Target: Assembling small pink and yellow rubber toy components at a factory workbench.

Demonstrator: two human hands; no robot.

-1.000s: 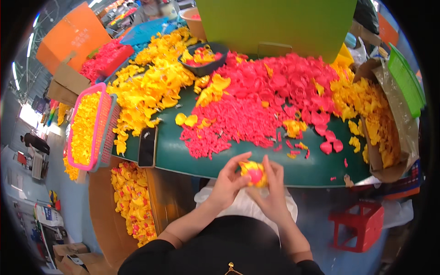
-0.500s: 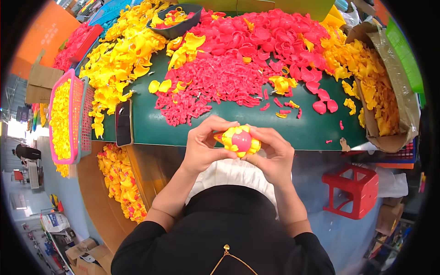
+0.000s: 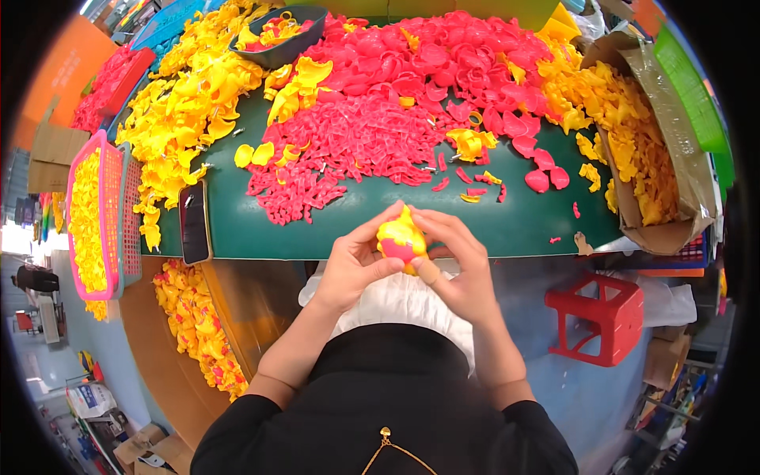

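A small yellow and pink plastic toy (image 3: 401, 237) is held between both my hands, just in front of the table's near edge. My left hand (image 3: 354, 265) grips its left side with thumb and fingers. On the other side, my right hand (image 3: 454, 257) closes its fingertips round it, with a tan band on one finger. Beyond them on the green table (image 3: 380, 222) lies a heap of small pink strips (image 3: 348, 146). Behind that rises a pile of pink curved shells (image 3: 451, 67). Several yellow pieces (image 3: 473, 144) lie loose near the strips.
Yellow parts (image 3: 182, 111) are heaped at the left, near a phone (image 3: 195, 226) and a pink basket (image 3: 75, 229). A dark bowl (image 3: 293, 49) stands behind. On the right are a cardboard box (image 3: 673, 233) of yellow pieces and a red stool (image 3: 609, 317). Finished-looking toys (image 3: 194, 324) fill a box below left.
The toy has been turned between my hands, its narrow yellow end now pointing away and its pink patch lower. The whole view has shifted slightly.
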